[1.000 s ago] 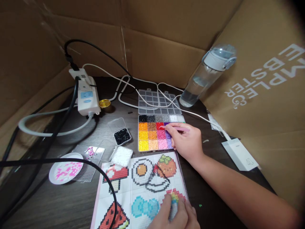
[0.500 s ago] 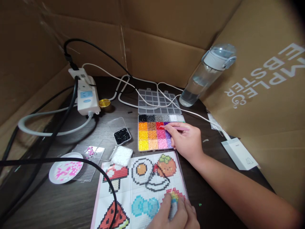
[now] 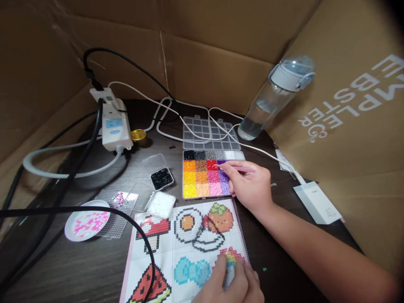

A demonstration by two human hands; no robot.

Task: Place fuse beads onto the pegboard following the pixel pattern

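Observation:
My right hand (image 3: 251, 185) pinches a pair of pink tweezers (image 3: 241, 169), its tips at the right side of the red compartment of an open bead box (image 3: 190, 179). The compartments hold small beads sorted by colour. At the bottom, my left hand (image 3: 232, 282) rests with bent, slightly parted fingers on a clear pegboard over a pattern sheet (image 3: 183, 206), partly covering a rainbow-coloured picture. Black and red beads form an outline beside the printed fried egg and orange fruit. Whether anything lies under the left fingers is hidden.
Small cases of black beads (image 3: 162, 179) and white beads (image 3: 161, 204) stand left of the box. Further left are a white dish (image 3: 70, 229) of pink beads and another pegboard (image 3: 118, 229). A power strip (image 3: 116, 126), cables, a water bottle (image 3: 265, 101) and a white adapter (image 3: 317, 202) surround the area.
My right hand has shifted slightly right, carrying the tweezers from the middle of the red compartment towards its right side. My left hand stays almost in place.

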